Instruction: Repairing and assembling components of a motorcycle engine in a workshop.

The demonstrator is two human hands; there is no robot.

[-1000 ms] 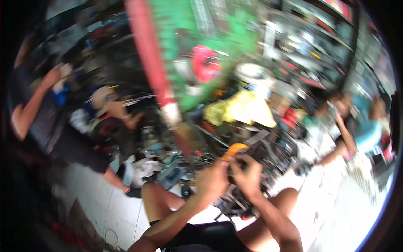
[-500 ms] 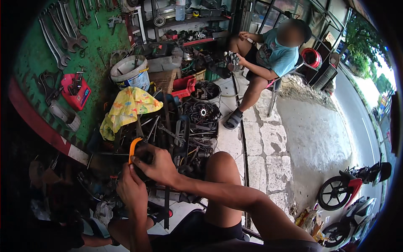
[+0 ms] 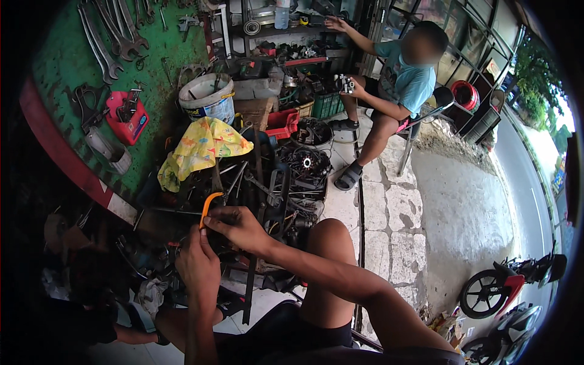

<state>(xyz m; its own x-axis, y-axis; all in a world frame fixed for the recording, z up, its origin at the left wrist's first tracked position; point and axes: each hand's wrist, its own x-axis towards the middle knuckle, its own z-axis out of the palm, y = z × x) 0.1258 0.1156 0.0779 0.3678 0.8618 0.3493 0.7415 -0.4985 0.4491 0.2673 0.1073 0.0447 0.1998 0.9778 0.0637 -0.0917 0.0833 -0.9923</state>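
Observation:
A thin, curved orange strip [image 3: 208, 204] stands roughly upright between my hands, its upper end hooking to the right. My left hand [image 3: 198, 263] pinches its lower end. My right hand [image 3: 239, 227] is closed on it just above, thumb and fingers against the strip. The strip's bottom end is hidden by my fingers, so its exact kind cannot be made out. Behind it, several wrenches and metal bars lie in a dark heap, partly under a yellow patterned cloth [image 3: 205, 146].
Wrenches [image 3: 100, 52] hang on a green board at left, beside a red holder [image 3: 126, 117]. A white bucket [image 3: 210, 109] and red tray [image 3: 281, 124] stand beyond the heap. A seated co-worker [image 3: 404, 85] holds a metal part. Motorcycles [image 3: 505, 286] stand at right.
The whole scene has shifted slightly right and my hands with it, still on the orange strip. The co-worker's free hand has lifted outward from the knee, and a second foot now shows on the floor.

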